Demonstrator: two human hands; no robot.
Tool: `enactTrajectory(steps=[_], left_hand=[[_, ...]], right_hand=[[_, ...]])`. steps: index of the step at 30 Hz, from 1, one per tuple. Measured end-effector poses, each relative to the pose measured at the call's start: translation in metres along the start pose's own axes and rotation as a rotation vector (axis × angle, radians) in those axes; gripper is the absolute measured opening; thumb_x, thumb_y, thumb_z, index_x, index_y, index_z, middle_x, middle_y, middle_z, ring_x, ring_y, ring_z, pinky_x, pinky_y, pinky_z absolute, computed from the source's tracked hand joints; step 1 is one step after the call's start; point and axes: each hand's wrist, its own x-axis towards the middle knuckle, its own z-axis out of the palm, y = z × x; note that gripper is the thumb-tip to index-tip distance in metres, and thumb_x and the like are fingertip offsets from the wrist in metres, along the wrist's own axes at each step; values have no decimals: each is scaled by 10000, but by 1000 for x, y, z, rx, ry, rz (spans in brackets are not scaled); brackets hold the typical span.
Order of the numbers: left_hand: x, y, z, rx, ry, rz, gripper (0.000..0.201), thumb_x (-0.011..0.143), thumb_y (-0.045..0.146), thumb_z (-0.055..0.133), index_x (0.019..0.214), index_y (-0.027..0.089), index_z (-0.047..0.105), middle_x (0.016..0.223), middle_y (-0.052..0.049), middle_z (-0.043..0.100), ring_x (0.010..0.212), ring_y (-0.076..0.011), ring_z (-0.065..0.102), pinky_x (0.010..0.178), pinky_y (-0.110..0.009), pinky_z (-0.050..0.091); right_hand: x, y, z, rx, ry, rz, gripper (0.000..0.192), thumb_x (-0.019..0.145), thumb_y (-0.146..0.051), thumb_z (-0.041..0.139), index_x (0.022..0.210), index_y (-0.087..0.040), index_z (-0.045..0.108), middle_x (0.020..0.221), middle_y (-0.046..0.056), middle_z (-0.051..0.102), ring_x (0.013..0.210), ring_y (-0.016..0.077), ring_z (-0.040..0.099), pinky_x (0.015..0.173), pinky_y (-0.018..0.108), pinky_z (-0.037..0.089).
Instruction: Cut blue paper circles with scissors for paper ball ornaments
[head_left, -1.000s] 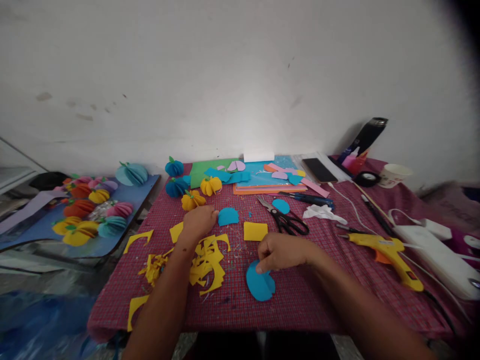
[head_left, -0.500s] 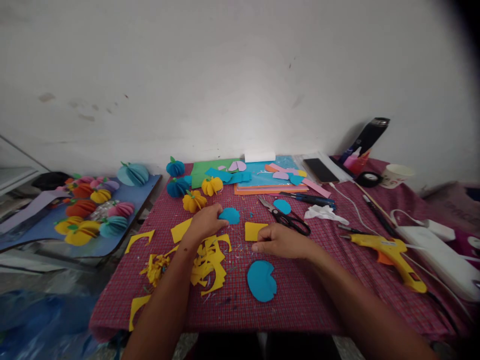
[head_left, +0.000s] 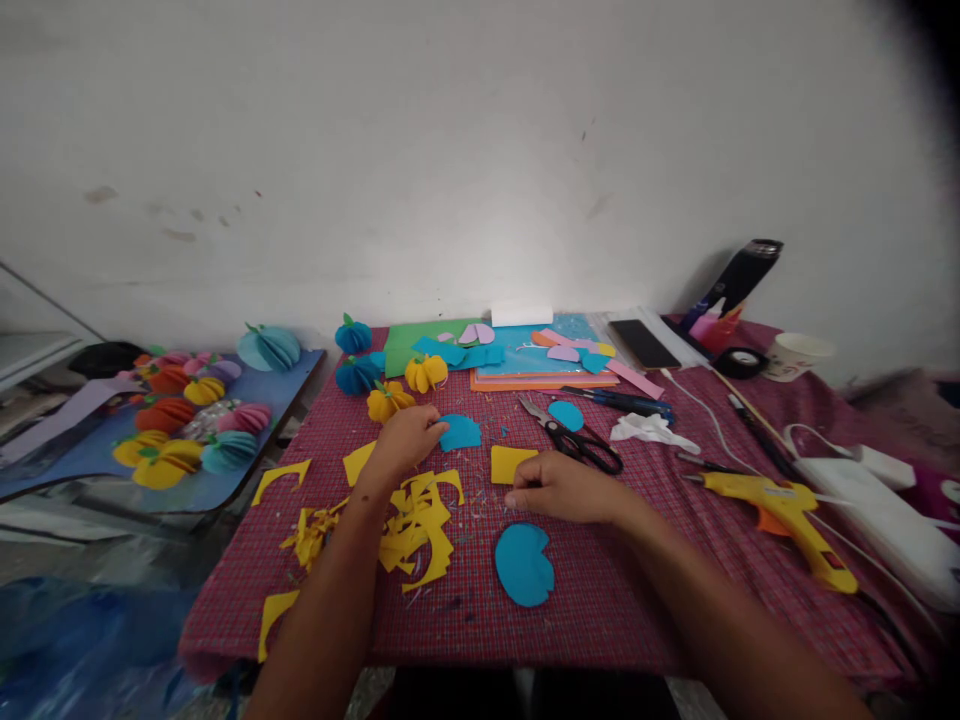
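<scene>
My left hand (head_left: pixel 409 437) is closed in a pinch at the left edge of a rounded blue paper piece (head_left: pixel 460 434), above the left part of the table. My right hand (head_left: pixel 559 486) has its fingers curled in, thumb against the index finger; whatever it may hold is too small to see. Beside its knuckles lies a yellow paper rectangle (head_left: pixel 510 464). Below it, a larger blue paper disc (head_left: pixel 523 565) with a notch on its right side lies flat. Black-handled scissors (head_left: pixel 574 440) rest partly open just behind my right hand.
Yellow paper scraps (head_left: pixel 416 530) spread around my left forearm. Yellow and blue paper pumpkins (head_left: pixel 389 401) stand at the back left. To the right are a yellow glue gun (head_left: pixel 780 510), a white power strip (head_left: pixel 874 515), a phone (head_left: pixel 643 343) and a paper cup (head_left: pixel 796 355).
My left thumb and fingers have drawn together at the blue piece's left edge, and its lower edge now looks straighter. My right hand keeps its place. The view has shifted slightly.
</scene>
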Motion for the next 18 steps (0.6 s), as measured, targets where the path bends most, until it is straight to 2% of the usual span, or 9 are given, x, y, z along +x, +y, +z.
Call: enactTrajectory(steps=[4,7,10,13,16,18], left_hand=[[-1,0,-5,-102,45,-5,333,856,416,456,605,198,466,636,-11,545,585,-147,452,553,-274,258],[-1,8,-8,-275,50,-4,352,841,449,482,602,191,469,598,6,503,564,-133,430,528,-258,268],[-3,21,-9,-487,-54,7,363,803,485,537,609,183,484,570,30,451,535,-112,394,493,-236,275],[-6,34,-7,-601,-163,-12,354,758,486,604,622,178,493,557,45,439,508,-93,378,468,-220,270],[-10,44,-2,-688,-266,-21,341,753,479,620,647,176,504,541,53,444,478,-80,369,450,-209,262],[-12,48,1,-718,-304,0,343,753,479,627,648,174,509,534,54,446,471,-73,362,446,-203,253]], right_hand=[[1,-1,0,11,24,-20,363,853,-442,555,613,-171,536,581,-40,445,540,100,395,486,222,285],[2,-2,0,33,151,-19,365,869,-423,527,602,-175,510,584,-36,438,546,104,391,493,227,286],[4,-1,-1,105,349,4,355,886,-421,504,625,-181,507,590,-35,439,542,109,389,501,234,299],[8,2,-1,243,484,5,258,874,-425,535,796,-183,579,706,-12,535,597,123,456,542,242,361],[12,5,2,368,545,-38,282,822,-408,617,995,-192,566,845,14,582,690,144,516,596,256,415],[14,6,4,369,552,-60,263,795,-391,651,943,-190,566,820,8,570,700,146,515,607,258,421]])
